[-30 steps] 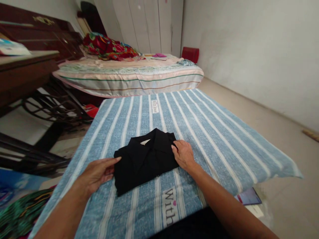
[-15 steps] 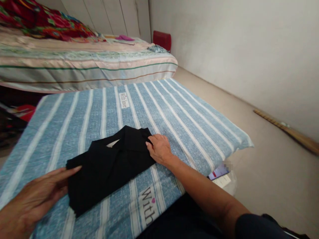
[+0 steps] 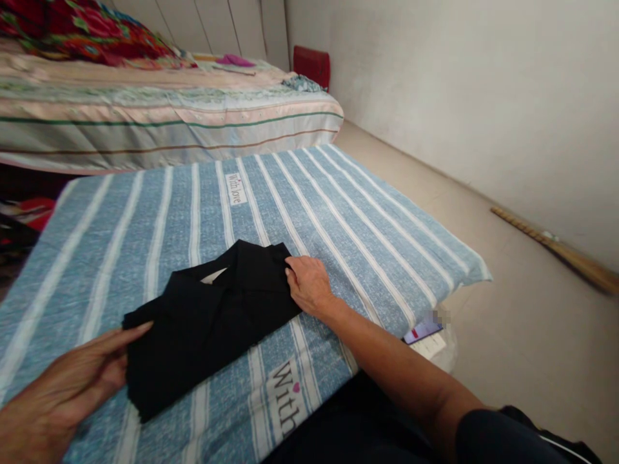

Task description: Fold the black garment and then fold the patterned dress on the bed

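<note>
A black collared shirt [image 3: 207, 328], folded into a compact rectangle, lies on the blue and white striped bedsheet [image 3: 348, 245]. Its collar points away from me, and a pale label shows inside the neck. At the shirt's left edge my left hand [image 3: 82, 377] is closed, one digit on top and the other fingers partly hidden beside and under the cloth. My right hand [image 3: 309, 283] grips the opposite edge near the collar, its fingertips pressed together on the fabric.
Beyond stands another bed [image 3: 169, 135] with a red floral blanket [image 3: 91, 32] on it. A broom [image 3: 556, 248] lies on the floor by the right wall. Close to my right forearm, a phone [image 3: 423, 332] and papers sit below the bed's edge. A red case [image 3: 312, 67] stands at the back.
The view has shifted slightly, so the scene sits a little higher and further left. Both hands keep their places at the shirt's two edges; the shirt looks almost the same.
</note>
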Tool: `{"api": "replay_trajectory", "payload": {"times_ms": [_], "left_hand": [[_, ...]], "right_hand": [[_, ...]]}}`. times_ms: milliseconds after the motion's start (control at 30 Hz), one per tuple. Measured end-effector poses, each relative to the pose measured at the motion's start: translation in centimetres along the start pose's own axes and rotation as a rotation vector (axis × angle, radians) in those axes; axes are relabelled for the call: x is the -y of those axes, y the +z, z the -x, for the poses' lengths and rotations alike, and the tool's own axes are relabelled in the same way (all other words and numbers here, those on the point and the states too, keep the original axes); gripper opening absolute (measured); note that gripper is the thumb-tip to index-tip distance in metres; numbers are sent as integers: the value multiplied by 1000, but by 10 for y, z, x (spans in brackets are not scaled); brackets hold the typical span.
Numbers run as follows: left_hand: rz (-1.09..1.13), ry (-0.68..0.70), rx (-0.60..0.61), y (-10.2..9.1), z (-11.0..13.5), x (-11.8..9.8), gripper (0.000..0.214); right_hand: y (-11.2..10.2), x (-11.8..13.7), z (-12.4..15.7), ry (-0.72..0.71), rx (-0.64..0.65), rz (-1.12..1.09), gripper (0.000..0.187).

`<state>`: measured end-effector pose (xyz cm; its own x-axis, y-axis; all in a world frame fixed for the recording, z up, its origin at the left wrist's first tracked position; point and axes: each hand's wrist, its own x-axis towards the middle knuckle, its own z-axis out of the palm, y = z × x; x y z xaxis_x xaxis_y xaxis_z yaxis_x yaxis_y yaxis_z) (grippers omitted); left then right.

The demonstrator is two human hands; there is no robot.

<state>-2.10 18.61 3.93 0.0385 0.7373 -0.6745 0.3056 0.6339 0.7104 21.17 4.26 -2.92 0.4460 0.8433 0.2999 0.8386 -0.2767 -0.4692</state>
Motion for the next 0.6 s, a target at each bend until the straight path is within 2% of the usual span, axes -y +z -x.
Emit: {"api": "replay_trajectory", "payload": {"times_ms": [100, 300, 433, 600], "left_hand": [[70, -82, 48, -5, -8, 3, 22], [172, 24, 62, -8, -12, 6, 27], [161, -4, 64, -5, -6, 5, 27], [135, -12, 54, -3, -4, 6, 28]], "right_hand": [[0, 0, -1, 34, 9, 3, 31], [-6, 3, 1, 170, 0, 148, 27], [-10, 5, 2, 162, 16, 195, 34], [-12, 9, -3, 174, 65, 184, 29]]}}
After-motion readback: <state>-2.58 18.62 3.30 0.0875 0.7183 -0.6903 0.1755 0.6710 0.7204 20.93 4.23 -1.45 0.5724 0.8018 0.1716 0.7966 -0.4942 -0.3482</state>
